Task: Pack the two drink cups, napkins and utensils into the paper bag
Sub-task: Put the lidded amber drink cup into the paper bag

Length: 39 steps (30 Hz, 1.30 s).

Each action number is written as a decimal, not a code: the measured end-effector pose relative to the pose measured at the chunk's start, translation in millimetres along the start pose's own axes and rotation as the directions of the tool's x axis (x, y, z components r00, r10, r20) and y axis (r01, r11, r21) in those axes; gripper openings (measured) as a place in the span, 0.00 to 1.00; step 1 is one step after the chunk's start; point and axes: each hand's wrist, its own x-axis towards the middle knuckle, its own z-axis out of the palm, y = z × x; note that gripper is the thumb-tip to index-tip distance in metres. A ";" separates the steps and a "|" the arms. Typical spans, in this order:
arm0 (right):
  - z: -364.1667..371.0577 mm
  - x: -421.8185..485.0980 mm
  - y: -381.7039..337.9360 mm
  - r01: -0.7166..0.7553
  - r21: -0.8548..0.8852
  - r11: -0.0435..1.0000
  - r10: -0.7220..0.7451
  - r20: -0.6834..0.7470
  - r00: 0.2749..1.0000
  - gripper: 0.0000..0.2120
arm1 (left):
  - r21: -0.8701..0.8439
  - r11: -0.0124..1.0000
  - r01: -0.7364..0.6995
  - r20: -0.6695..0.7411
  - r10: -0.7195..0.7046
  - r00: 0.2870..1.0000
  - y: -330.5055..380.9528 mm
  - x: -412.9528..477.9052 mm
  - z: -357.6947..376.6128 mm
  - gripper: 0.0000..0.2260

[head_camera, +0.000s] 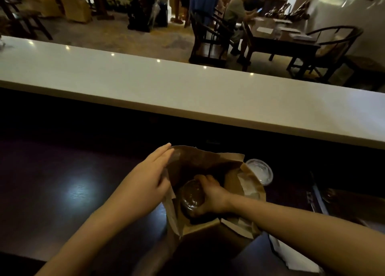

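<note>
A brown paper bag (210, 159) stands open on the dark counter in front of me. My right hand (210, 194) reaches down inside it, gripping a drink cup with a clear domed lid (190, 194). My left hand (154, 171) presses flat against the bag's left rim and holds the mouth apart. A second cup with a clear lid (260, 171) stands on the counter just right of the bag. White napkins (291, 255) lie near the front edge, right of the bag. Some dim utensils (316, 198) lie further right.
A raised white counter ledge (187, 88) runs across behind the dark work surface (73, 182). Beyond it are wooden chairs and a table (277, 40), where a person sits with a phone. Another person stands near them.
</note>
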 end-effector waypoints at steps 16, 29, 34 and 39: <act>21.2 14.1 2.6 0.029 -0.016 0.999 -0.028 0.024 0.999 0.52 | -0.030 0.999 -0.031 0.045 0.033 0.998 5.1 5.7 3.9 0.29; -27.8 0.3 -18.6 -0.006 -0.372 0.928 0.061 0.135 0.989 0.51 | -0.018 1.000 -0.022 0.030 0.022 0.999 6.1 12.5 -3.8 0.30; -78.0 -41.2 -27.0 0.112 -0.573 0.812 -0.016 0.170 0.985 0.48 | 0.021 1.000 0.013 0.052 -0.014 0.999 7.9 15.2 -5.4 0.31; -113.0 -81.0 -26.4 0.196 -0.543 0.817 -0.156 0.119 0.981 0.45 | 0.048 0.998 0.044 0.051 -0.047 0.998 11.1 16.6 -7.4 0.31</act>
